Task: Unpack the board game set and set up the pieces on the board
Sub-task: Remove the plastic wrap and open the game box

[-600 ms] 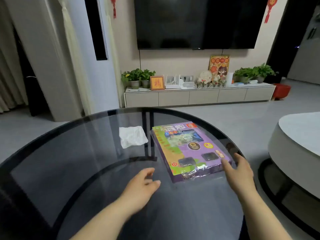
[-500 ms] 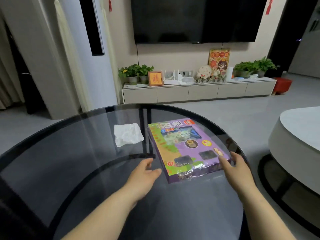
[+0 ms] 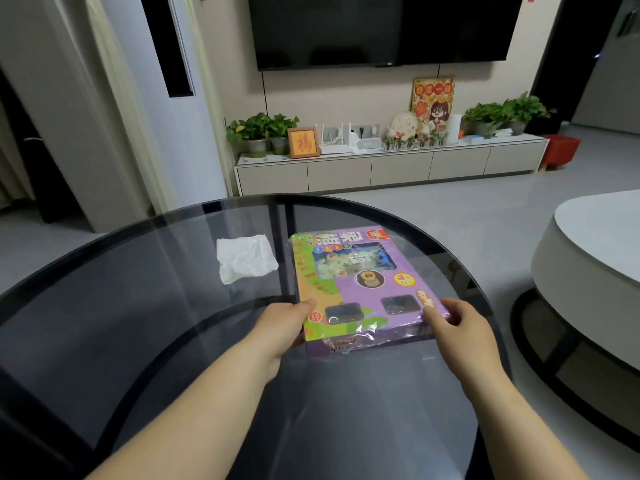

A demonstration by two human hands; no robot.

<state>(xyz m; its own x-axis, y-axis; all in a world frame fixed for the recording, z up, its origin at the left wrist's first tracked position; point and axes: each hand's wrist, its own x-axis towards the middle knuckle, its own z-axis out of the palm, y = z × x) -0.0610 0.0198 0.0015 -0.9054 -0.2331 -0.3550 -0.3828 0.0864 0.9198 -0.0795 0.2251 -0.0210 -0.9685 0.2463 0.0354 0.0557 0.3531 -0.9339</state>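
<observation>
Round dark glass desk, black rim, fills the near field; both bare forearms reach in over it from the bottom edge.

Left hand: at the near-left corner of the board game box. Thumb lies flat on the top face; the remaining fingers are tucked below the box edge and hidden. Reads as a pinch on that corner.

Right hand: at the near-right corner of the same box. Thumb on the top face, fingers curled round the right side edge. Gripping.

Box: flat, purple and green lid with printed characters, wrapped in clear film that wrinkles along the near edge. It sits right of the desk's centre, long axis running away from the person, slightly angled. Cannot tell whether the near edge is raised off the glass.

Crumpled white tissue: on the glass just left of the box's far half, not touching it.

Right of the desk, apart from it: low white round table on a dark base.

Far wall: long pale cabinet carrying potted plants, a small framed picture and small ornaments; red stool at its right end; dark TV screen mounted above.
</observation>
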